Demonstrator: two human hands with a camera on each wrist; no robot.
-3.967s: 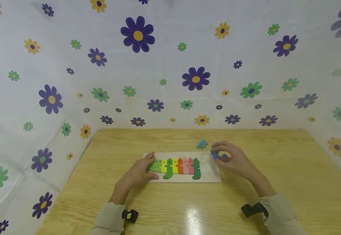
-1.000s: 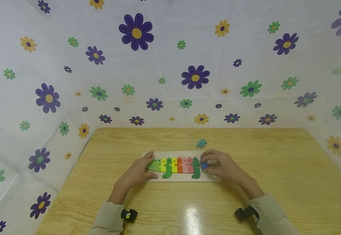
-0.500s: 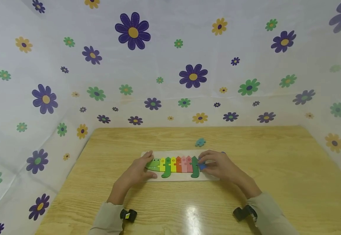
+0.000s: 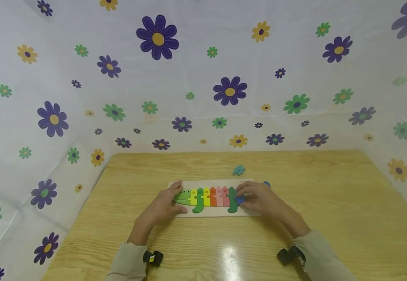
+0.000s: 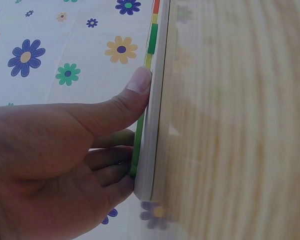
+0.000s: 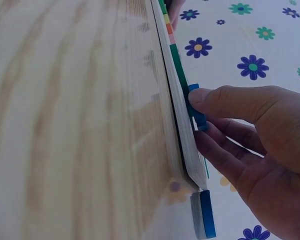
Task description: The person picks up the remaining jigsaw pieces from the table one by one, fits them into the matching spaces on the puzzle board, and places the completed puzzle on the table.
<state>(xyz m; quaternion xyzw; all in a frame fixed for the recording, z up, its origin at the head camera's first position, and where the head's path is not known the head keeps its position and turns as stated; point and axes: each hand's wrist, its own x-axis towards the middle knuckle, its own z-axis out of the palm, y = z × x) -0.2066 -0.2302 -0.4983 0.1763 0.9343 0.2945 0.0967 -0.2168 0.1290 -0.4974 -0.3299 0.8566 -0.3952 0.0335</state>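
Note:
A pale wooden puzzle board lies on the table, with a green crocodile head and a row of coloured body pieces in it, ending in a dark green leg piece. My left hand grips the board's left end, thumb along the near edge and fingers toward the far edge. Over the right part, my right hand pinches a blue puzzle piece between thumb and fingers, right against the dark green piece. In the right wrist view this blue piece sits slightly tilted over the board.
A teal puzzle piece lies on the wooden table behind the board. Another blue piece lies just off the board's right end, partly hidden by my right hand. A flowered white cloth walls the back and sides.
Over the four seconds, my right hand has carried the blue piece left from the board's right end to the dark green piece. In the last half second it has barely shifted. My left hand stays put.

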